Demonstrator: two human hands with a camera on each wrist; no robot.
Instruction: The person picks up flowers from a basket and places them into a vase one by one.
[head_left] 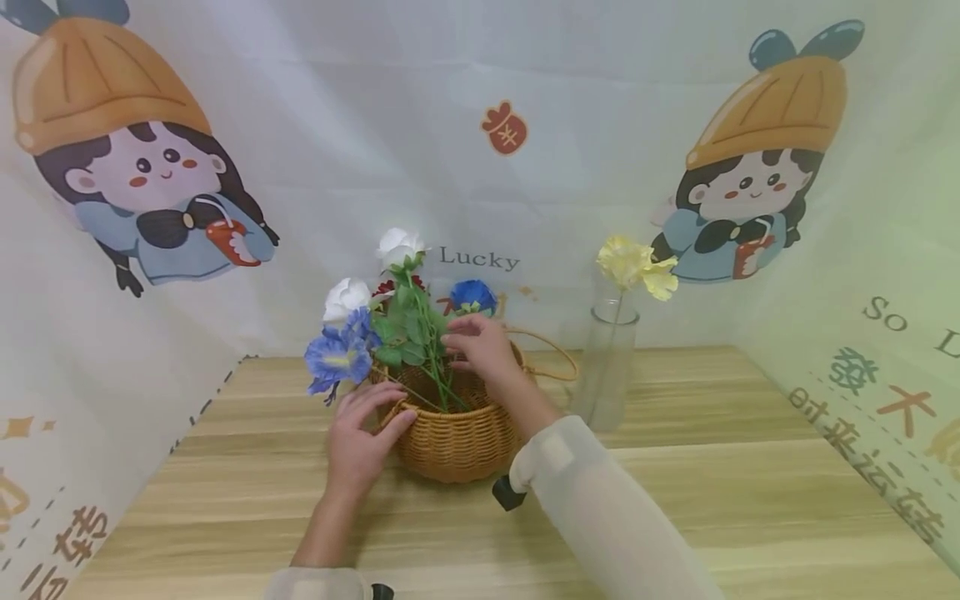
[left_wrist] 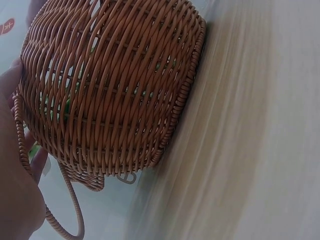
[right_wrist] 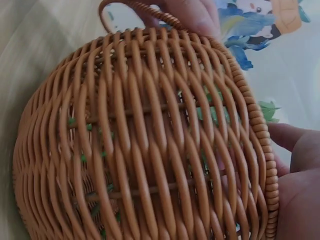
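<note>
A brown wicker basket [head_left: 457, 446] stands on the table, holding artificial flowers. White roses [head_left: 400, 247] and a purple-blue iris [head_left: 337, 357] lean out to the left. Behind them show a blue rose [head_left: 474, 297] and part of a dark red flower [head_left: 386, 287]. My left hand [head_left: 363, 437] holds the basket's left rim between thumb and fingers, beside a thin looped handle [left_wrist: 21, 132]. Over the right side of the opening, my right hand [head_left: 487, 354] has loosely bent fingers beside the green stems [head_left: 431, 333]. Whether they touch a stem is unclear.
Right of the basket stands a clear glass vase [head_left: 607, 375] with a yellow flower [head_left: 633, 265]. Another basket handle [head_left: 558, 367] sticks out toward it. A printed cloth [head_left: 375, 142] encloses the wooden table [head_left: 675, 508] at the back and sides.
</note>
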